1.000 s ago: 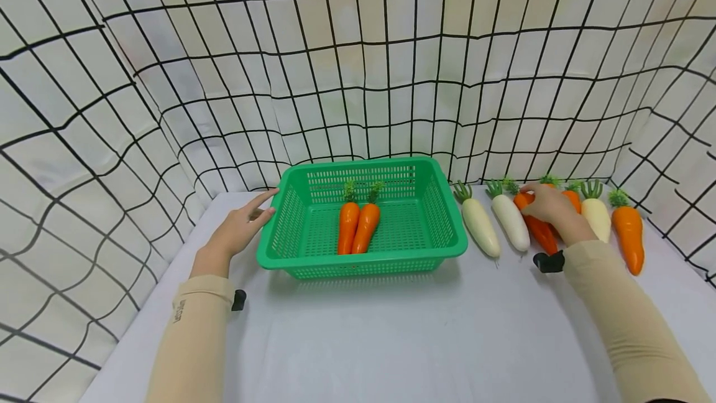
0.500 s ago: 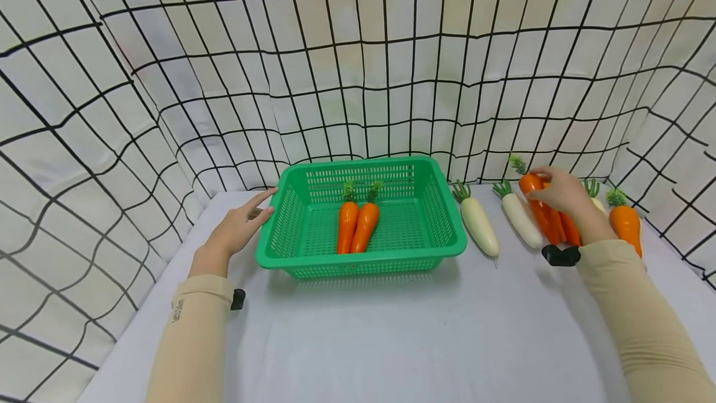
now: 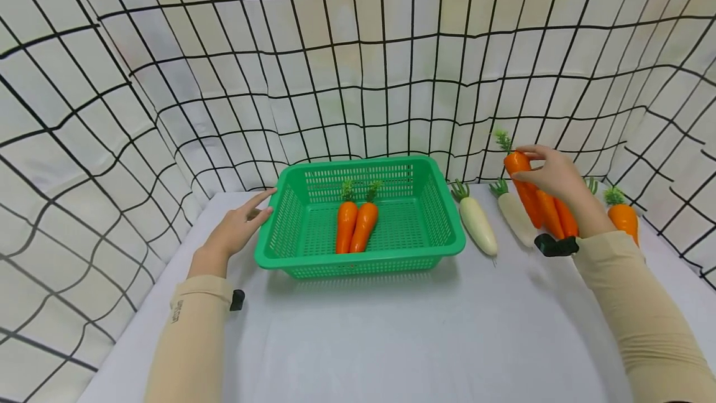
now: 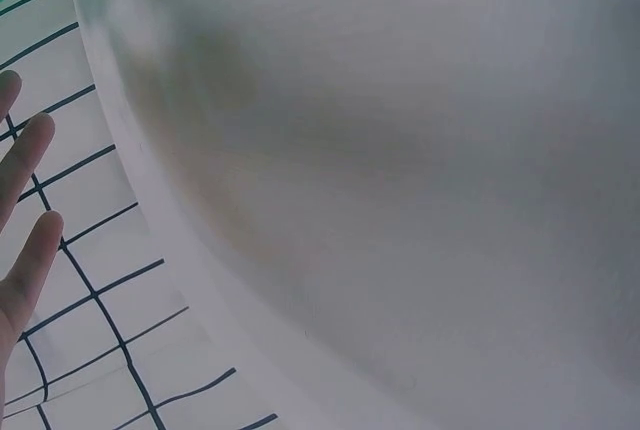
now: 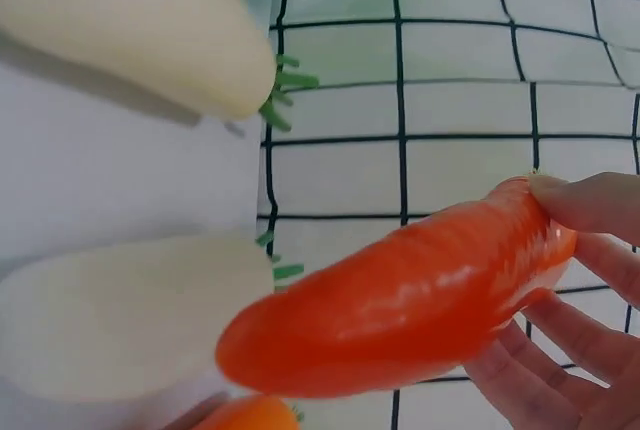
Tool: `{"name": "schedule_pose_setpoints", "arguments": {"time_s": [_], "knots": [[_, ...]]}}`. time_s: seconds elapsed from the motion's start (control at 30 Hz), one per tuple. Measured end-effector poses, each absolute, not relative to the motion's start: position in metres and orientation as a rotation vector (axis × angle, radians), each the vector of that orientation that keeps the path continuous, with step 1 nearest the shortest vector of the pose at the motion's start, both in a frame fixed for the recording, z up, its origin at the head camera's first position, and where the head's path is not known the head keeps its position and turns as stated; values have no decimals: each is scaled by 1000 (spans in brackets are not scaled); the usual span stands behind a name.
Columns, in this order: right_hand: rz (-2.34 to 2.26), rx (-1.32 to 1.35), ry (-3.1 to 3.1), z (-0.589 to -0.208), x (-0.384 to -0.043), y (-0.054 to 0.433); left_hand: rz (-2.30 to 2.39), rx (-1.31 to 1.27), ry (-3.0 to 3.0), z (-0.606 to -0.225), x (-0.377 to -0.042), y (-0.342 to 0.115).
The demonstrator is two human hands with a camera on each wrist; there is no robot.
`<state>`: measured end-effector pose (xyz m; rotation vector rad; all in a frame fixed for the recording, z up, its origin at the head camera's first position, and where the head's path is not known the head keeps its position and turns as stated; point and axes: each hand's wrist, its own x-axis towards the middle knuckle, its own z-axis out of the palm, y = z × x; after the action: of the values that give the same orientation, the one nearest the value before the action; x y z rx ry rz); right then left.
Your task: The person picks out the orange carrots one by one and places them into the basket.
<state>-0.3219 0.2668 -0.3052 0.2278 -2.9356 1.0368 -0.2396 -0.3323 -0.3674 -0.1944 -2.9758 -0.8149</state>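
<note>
Thumb and fingers of my right hand pinch an orange carrot near its leafy top, raised above the row of vegetables. In the right wrist view the carrot slants across, its tapered tip toward the white radishes. My left hand stays at the left side of a green basket, fingers extended and fingertips at the rim. Inside the basket, two carrots lie side by side. The left wrist view catches only a few extended fingers at its edge.
Right of the basket lie two white radishes, then more carrots partly behind the right hand. A radish top and another carrot show farther right. Black-netted white walls enclose the white table.
My right hand has gripped a carrot from the row and lifted it up, its top now higher against the back netting. The second radish has shifted slightly. My left hand holds its place.
</note>
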Motion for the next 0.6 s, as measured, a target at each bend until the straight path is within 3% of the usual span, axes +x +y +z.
{"name": "schedule_pose_setpoints", "arguments": {"time_s": [0.6], "knots": [[1499, 397, -2776, -270, -324, 207, -824, -207, -2966, -370, -241, -333]]}}
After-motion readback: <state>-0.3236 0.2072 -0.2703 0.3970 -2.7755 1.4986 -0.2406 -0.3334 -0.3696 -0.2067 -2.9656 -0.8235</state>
